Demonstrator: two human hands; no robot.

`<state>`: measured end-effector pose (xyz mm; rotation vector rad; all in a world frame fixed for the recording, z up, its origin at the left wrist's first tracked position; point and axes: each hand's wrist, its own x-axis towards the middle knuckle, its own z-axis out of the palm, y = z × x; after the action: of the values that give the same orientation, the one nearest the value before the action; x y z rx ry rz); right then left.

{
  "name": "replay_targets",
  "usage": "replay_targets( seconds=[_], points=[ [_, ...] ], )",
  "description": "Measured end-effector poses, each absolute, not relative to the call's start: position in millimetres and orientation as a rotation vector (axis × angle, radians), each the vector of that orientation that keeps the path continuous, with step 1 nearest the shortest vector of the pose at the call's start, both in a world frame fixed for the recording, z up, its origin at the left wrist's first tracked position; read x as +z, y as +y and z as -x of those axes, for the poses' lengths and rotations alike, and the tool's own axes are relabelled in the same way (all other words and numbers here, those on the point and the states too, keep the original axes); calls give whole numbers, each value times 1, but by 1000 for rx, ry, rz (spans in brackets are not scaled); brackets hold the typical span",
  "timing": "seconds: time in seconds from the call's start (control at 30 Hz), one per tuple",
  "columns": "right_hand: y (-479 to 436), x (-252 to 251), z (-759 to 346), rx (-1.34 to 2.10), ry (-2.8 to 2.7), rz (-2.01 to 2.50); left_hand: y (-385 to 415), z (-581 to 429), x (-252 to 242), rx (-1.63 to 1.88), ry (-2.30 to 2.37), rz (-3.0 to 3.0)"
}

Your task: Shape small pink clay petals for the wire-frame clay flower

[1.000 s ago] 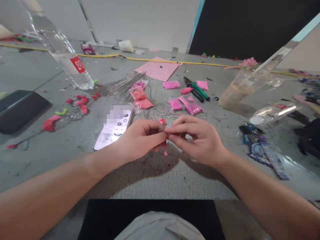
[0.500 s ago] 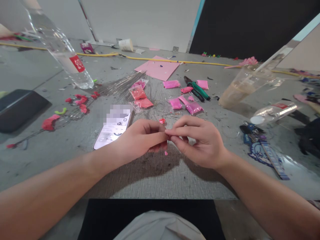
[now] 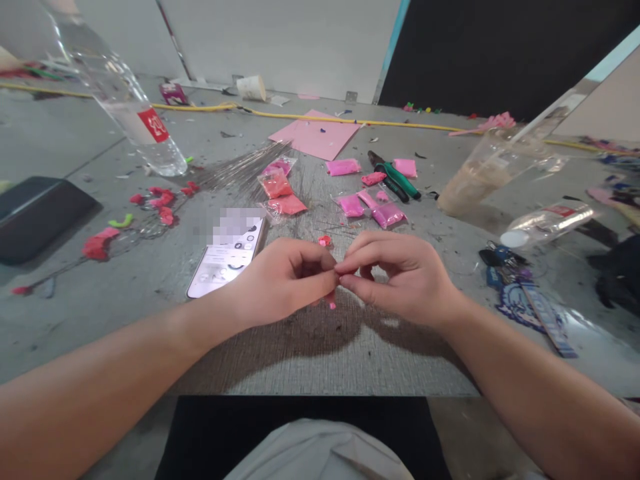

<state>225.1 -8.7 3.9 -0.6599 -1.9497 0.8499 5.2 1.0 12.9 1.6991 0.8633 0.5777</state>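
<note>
My left hand point(image 3: 295, 273) and my right hand point(image 3: 395, 277) meet fingertip to fingertip above the grey table, both closed in a pinch. A small bit of reddish modelling clay point(image 3: 339, 273) shows between the fingertips, mostly hidden by them. Just beyond lies a small red-pink clay lump point(image 3: 325, 241), and a tiny pink crumb point(image 3: 333, 305) is below the fingers. Bags of orange-red clay point(image 3: 280, 193) and packets of pink clay point(image 3: 389, 215) lie farther back. Left of my left hand is a lit phone point(image 3: 227, 260).
A water bottle point(image 3: 145, 127) stands at left near thin wires point(image 3: 240, 167) and red clay pieces point(image 3: 100, 244). Green-handled pliers point(image 3: 395, 180) lie behind the pink packets. At right are a drink cup point(image 3: 473, 177), a lying bottle point(image 3: 550, 223) and keys point(image 3: 500, 257).
My fingertips have shifted slightly against each other, and the left fingers have curled in a little. Both hands stay together at the same spot; the things on the table have not moved.
</note>
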Motion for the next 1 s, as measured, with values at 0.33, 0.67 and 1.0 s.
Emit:
replay_targets(
  seconds=[0.33, 0.67, 1.0],
  points=[
    [-14, 8, -221, 1611, -1465, 950, -1, -8, 13, 674, 877, -1913],
    [-4, 4, -227, 1857, -1154, 840, 12, -3, 7, 587, 706, -2549],
    [-5, 2, -226, 1806, -1182, 812, 23, 6, -6, 201, 410, -2753]
  ],
)
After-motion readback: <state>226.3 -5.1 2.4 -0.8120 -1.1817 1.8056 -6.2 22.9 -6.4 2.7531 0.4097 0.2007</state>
